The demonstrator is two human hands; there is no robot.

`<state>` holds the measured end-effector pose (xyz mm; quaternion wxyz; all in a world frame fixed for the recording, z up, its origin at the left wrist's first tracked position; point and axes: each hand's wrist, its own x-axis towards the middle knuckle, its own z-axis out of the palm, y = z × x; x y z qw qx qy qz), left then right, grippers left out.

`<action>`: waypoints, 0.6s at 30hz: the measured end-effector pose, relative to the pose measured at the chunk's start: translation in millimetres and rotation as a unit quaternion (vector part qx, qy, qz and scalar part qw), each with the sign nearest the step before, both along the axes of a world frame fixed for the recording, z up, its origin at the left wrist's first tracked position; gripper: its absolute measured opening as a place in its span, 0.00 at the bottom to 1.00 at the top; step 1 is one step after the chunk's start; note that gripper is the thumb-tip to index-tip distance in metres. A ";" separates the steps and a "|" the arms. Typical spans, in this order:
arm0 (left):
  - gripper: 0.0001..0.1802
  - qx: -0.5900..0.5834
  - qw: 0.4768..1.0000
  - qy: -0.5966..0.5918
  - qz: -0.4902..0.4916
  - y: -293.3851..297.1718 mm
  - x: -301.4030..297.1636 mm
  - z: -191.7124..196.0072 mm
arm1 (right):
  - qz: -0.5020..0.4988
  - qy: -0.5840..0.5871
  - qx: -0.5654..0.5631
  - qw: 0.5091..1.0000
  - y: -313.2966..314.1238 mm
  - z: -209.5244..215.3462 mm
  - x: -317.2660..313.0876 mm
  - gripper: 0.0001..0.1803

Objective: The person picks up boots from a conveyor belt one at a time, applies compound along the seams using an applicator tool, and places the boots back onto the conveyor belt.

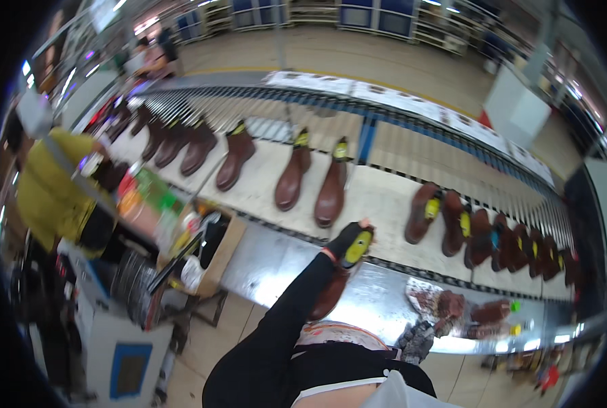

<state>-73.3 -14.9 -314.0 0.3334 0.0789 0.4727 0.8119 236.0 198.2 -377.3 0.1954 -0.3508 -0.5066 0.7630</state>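
Observation:
My left hand (350, 243), in a dark fingerless glove with fingertips bare, grips a brown ankle boot (329, 300) by its top, where a yellow patch shows. The boot hangs toe toward me over the metal ledge, close to my body. Low at the right, my right hand (416, 341) seems to be in a stained grey knit glove; its fingers blur together. It is beside a brown-stained cloth (447, 303) on the ledge, and I cannot tell whether it holds anything.
Brown boots (292, 178) stand along a white conveyor belt (378, 194), with more boots (422, 212) to the right. Brown-smeared bottles (490, 311) lie on the metal ledge (269, 262). A box of bottles and tools (215, 255) is at left, near a person in a yellow-green shirt (52, 187).

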 end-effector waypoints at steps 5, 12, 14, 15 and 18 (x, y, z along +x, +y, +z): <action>0.23 0.027 0.998 -0.049 0.028 0.0 3.8 -0.7 | -0.025 -0.062 -0.045 0.997 -2.8 15.2 -9.5 0.11; 0.23 0.016 0.998 -0.048 0.039 -1.0 7.6 6.8 | -0.026 -0.058 -0.042 0.997 1.5 7.9 -9.8 0.15; 0.23 0.016 0.998 -0.052 0.040 0.7 7.8 7.6 | -0.022 -0.053 -0.048 0.997 1.9 7.2 -7.5 0.14; 0.23 0.017 0.998 -0.053 0.038 0.3 6.1 7.1 | -0.023 -0.047 -0.050 0.997 0.1 10.7 -9.6 0.14; 0.23 0.014 0.998 -0.061 0.031 -0.3 4.8 6.8 | -0.012 -0.030 -0.059 0.998 1.1 12.4 -7.4 0.09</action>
